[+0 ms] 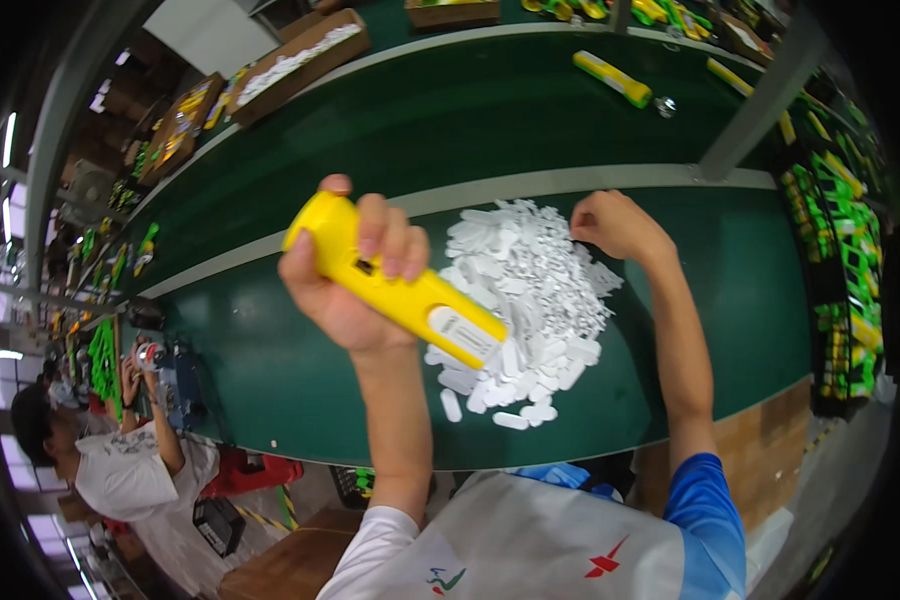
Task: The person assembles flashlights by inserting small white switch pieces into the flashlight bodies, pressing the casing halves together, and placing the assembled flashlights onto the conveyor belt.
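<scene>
Your left hand (355, 285) wraps the yellow torch (395, 285) mid-body, fingers pressed over the top and thumb beneath, lifting it clear of the worktop (300, 370). A pale oval label (462, 330) already sits on the torch just past your grip, toward its lower end, so that step looks done; whether another goes on, you cannot tell. Your right hand (615, 225) is curled shut at the far edge of the label pile (525, 300), perhaps pinching one, though nothing shows between the fingers. The pile of white oval labels lies under and beyond the torch's lower end, still large. Farther out past your grip, another torch (612, 79) lies on the belt (440, 120), and long brown boxes (295, 62) stand at its far left.
</scene>
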### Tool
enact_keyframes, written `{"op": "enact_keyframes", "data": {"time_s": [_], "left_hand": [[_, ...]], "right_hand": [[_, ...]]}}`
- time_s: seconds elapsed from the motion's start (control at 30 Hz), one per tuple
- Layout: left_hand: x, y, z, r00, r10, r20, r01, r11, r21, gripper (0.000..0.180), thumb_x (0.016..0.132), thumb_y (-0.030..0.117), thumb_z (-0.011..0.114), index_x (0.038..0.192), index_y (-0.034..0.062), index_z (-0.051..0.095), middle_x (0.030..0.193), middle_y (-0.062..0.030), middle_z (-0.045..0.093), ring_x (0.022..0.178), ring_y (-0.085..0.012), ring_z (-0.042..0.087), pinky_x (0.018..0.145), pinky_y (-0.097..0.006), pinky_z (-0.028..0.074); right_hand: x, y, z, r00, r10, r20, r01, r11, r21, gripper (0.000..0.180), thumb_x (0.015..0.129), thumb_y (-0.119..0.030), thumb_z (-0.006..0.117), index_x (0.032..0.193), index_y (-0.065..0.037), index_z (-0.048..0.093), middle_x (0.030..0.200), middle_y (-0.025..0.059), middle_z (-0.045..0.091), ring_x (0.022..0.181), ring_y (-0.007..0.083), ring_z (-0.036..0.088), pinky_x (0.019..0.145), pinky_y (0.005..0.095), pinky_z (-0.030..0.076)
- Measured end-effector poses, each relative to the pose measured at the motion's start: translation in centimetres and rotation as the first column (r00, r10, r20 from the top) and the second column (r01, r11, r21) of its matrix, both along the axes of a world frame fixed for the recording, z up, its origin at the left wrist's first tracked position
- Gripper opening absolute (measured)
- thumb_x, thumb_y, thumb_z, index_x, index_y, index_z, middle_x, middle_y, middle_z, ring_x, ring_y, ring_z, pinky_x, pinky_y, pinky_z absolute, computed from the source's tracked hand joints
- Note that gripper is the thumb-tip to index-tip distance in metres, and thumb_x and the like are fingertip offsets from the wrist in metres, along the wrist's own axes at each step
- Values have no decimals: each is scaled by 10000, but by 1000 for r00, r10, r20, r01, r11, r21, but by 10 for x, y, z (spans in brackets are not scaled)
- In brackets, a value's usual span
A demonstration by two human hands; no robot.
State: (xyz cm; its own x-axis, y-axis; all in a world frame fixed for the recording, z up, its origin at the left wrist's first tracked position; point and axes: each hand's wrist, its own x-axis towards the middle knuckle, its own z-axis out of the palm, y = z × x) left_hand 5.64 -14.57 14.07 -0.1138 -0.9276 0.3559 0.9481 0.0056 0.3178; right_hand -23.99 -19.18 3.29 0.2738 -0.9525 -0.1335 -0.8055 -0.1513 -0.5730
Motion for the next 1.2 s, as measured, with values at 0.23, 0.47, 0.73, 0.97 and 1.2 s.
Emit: {"op": "enact_keyframes", "data": {"time_s": [0.23,0.47,0.73,0.97,1.2], "left_hand": [[-18,5,-13,976,-215,21,216,976,-25,454,967,464,496,1207,81,454,725,-55,463,562,-152,489,524,-307,444],[-39,2,-16,955,-254,151,236,963,127,367,967,376,520,1176,82,457,703,-79,501,553,-167,526,538,-309,471],[-58,9,-21,922,-143,359,102,986,131,327,947,293,560,1157,64,458,737,-87,553,626,-147,540,575,-278,467],[-57,7,-27,919,-145,366,93,983,156,350,942,295,570,1171,52,465,744,-88,573,652,-148,558,595,-265,476],[-56,8,-24,899,-129,419,98,991,95,396,950,353,550,1182,37,489,835,-119,614,686,-159,612,633,-266,523]], "right_hand": [[45,48,79,817,53,574,84,974,-210,100,913,-64,684,927,32,661,853,94,735,756,149,700,702,278,552],[63,76,106,699,169,695,175,902,-395,78,860,-7,728,918,19,683,832,82,732,749,141,718,698,249,563],[74,88,103,640,271,719,98,899,-427,125,846,-16,737,969,8,727,857,102,749,739,162,733,647,253,567],[73,89,108,692,251,677,65,912,-406,190,783,-37,798,963,-2,750,770,94,725,684,170,706,635,259,557],[69,85,102,673,323,666,94,856,-509,133,757,-50,825,882,-29,786,743,74,718,606,156,650,555,261,500]]}}
